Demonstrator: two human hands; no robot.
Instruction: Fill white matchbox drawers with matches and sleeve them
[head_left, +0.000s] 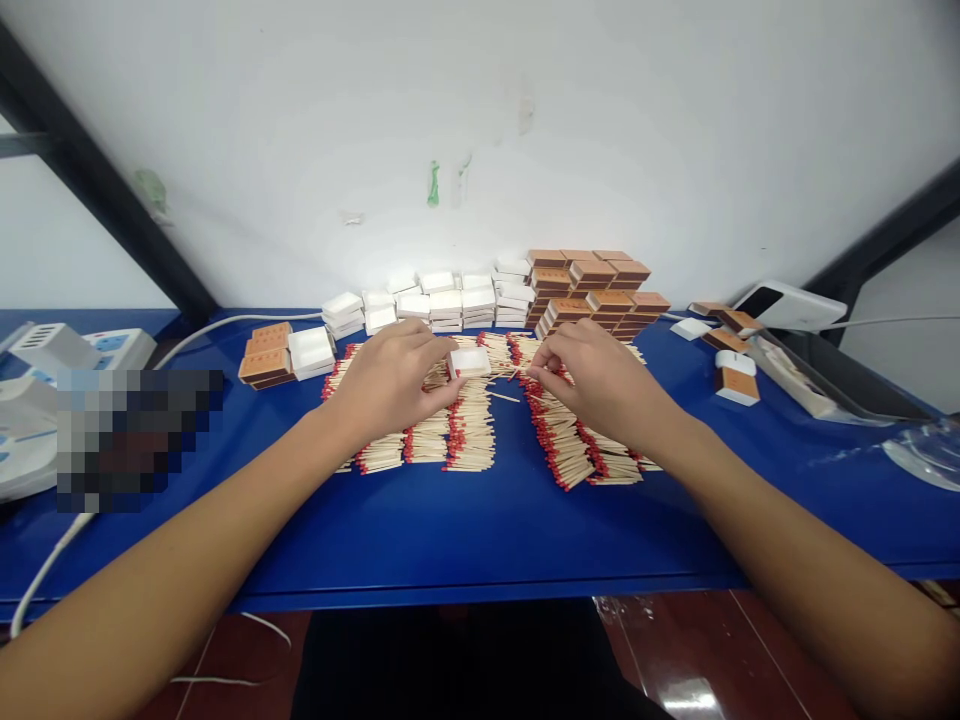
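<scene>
My left hand grips a small white matchbox tray by its left end, holding it just above rows of red-tipped matches laid out on the blue table. My right hand is curled with fingertips pinched on a few matches at the top of the right-hand rows, close to the tray's right end. More matches lie under and in front of the right hand.
White inner trays and brown matchbox sleeves are stacked along the wall behind. More boxes sit at the left and right. A power strip and cable lie far left; a white device lies far right.
</scene>
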